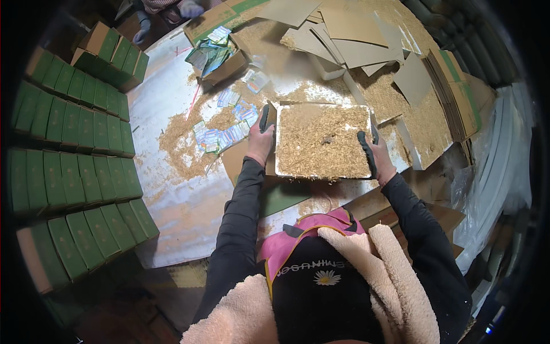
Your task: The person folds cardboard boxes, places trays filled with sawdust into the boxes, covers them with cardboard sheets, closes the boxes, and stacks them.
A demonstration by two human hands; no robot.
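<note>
1. A shallow white tray [277, 146] filled with pale chaff-like husk sits at the middle of the work table [172, 189], directly in front of the person.
2. The left hand [261, 137] grips the tray's left wall, its fingers in a dark glove curled over the rim and pressed together on it.
3. The right hand [375, 153] clamps the tray's right wall the same way, dark-gloved fingers closed over the edge.
4. Left of the tray, small colourful rectangular packets [220, 137] in blue, green and white lie scattered over loose husk on the table.
5. Further up and left of the tray, an open brown carton [229, 66] holds a heap of greenish packets.
6. Above the tray, flat brown cardboard sheets [349, 37] overlap in a loose pile, dusted with husk.
7. Right of the tray, folded flat cartons [458, 92], brown with green bands, stand stacked on edge.
8. Far left of the tray, rows of closed green boxes [74, 143] with brown ends are packed side by side in tiers.
9. Well above and left of the tray, another person's gloved hand [142, 30] rests near a further group of green boxes.
10. Below the tray, a green sheet [286, 198] lies partly under it on the table.
</note>
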